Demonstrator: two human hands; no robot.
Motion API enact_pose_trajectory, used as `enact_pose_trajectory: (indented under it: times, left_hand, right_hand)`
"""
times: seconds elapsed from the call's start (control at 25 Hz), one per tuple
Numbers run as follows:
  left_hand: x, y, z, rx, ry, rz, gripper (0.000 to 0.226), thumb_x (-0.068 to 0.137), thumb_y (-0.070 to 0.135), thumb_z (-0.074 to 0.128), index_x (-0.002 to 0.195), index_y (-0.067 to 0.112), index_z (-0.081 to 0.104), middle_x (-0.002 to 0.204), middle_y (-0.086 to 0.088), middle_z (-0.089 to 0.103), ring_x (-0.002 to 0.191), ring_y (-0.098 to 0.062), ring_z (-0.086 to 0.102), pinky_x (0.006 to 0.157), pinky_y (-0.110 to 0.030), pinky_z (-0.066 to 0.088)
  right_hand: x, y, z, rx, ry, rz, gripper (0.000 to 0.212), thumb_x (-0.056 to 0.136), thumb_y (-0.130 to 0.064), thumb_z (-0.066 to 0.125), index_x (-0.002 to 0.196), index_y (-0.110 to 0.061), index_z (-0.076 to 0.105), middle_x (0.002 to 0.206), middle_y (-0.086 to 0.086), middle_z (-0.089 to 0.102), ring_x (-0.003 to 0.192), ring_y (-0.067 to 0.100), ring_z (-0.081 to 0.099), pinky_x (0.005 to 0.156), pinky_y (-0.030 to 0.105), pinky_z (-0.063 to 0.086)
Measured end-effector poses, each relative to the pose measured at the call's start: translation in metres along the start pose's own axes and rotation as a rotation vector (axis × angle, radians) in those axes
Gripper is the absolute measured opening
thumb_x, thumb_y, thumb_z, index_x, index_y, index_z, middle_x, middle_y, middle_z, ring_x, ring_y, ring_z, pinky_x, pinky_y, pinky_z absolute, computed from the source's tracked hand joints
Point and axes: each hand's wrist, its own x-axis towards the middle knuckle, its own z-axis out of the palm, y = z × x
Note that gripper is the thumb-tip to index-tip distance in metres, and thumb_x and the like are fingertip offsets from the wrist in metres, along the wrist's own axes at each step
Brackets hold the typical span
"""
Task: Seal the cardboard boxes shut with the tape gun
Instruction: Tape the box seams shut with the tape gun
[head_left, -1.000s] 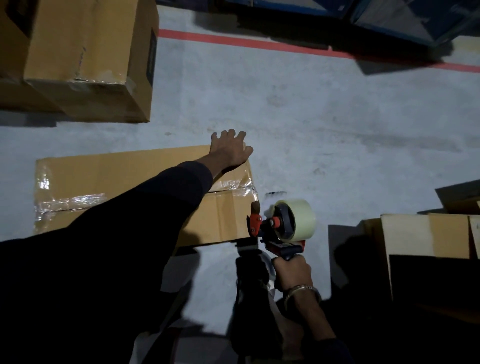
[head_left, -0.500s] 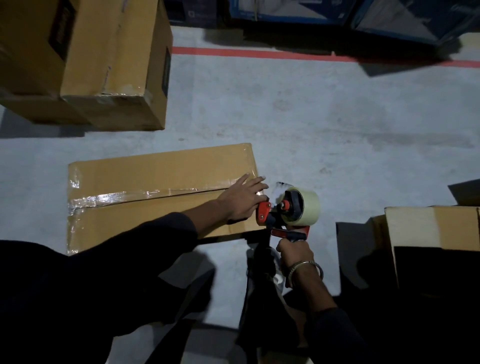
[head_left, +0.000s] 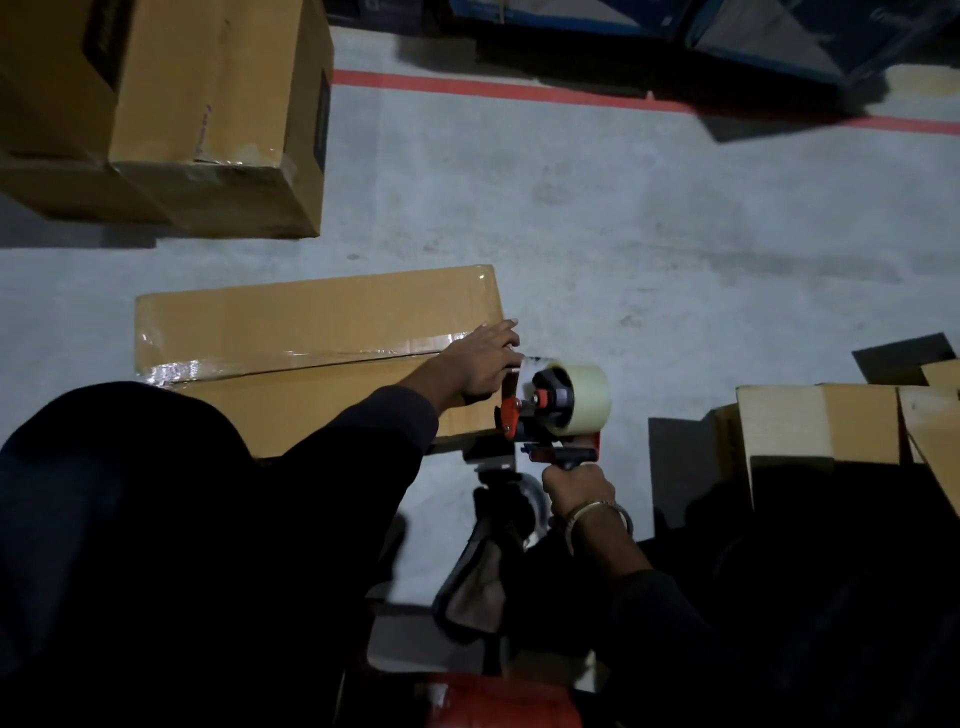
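- The flat box (head_left: 311, 358) lies on the grey floor (head_left: 623, 234) in front of us, with shiny tape (head_left: 291, 361) along its middle seam.
- Our left hand (head_left: 485, 364) is still flat at the box's right end, fingers together, as half a second ago.
- Our right hand (head_left: 579, 486) is wrapped tight on the tape gun (head_left: 558, 410), now touching the box's right edge.
- Bare floor lies far and right; a big box (head_left: 218, 119) sits far left, open boxes (head_left: 841, 426) at right.
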Motion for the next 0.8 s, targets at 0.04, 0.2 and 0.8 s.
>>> enact_pose_trajectory:
  times: [0.04, 0.2, 0.8]
  left_hand:
    - [0.0, 0.001, -0.001, -0.007, -0.006, -0.001, 0.03, 0.107, 0.03, 0.048, 0.128, 0.021, 0.067, 0.149, -0.012, 0.047, 0.159, -0.03, 0.012, 0.125, -0.058, 0.02]
    - [0.002, 0.002, -0.002, -0.023, -0.038, -0.025, 0.03, 0.11, 0.038, 0.044, 0.124, 0.029, 0.069, 0.153, -0.011, 0.045, 0.16, -0.028, 0.008, 0.124, -0.056, 0.017]
    - [0.0, 0.003, 0.011, -0.075, 0.054, -0.032, 0.025, 0.109, 0.039, 0.05, 0.114, 0.027, 0.071, 0.152, -0.011, 0.048, 0.16, -0.028, 0.01, 0.124, -0.058, 0.022]
  right_hand:
    - [-0.01, 0.008, 0.003, -0.053, -0.013, 0.035, 0.058, 0.067, -0.046, 0.066, 0.109, -0.006, 0.069, 0.116, 0.019, 0.069, 0.109, 0.04, 0.065, 0.085, 0.035, 0.051]
    - [-0.021, 0.035, 0.021, 0.021, 0.003, 0.088, 0.044, 0.077, -0.036, 0.069, 0.108, -0.004, 0.07, 0.109, 0.02, 0.068, 0.108, 0.04, 0.065, 0.079, 0.035, 0.046]
    - [0.037, 0.041, 0.079, 0.343, -0.187, 0.172, 0.035, 0.081, -0.043, 0.066, 0.096, -0.011, 0.069, 0.089, 0.005, 0.069, 0.08, 0.024, 0.066, 0.073, 0.038, 0.057]
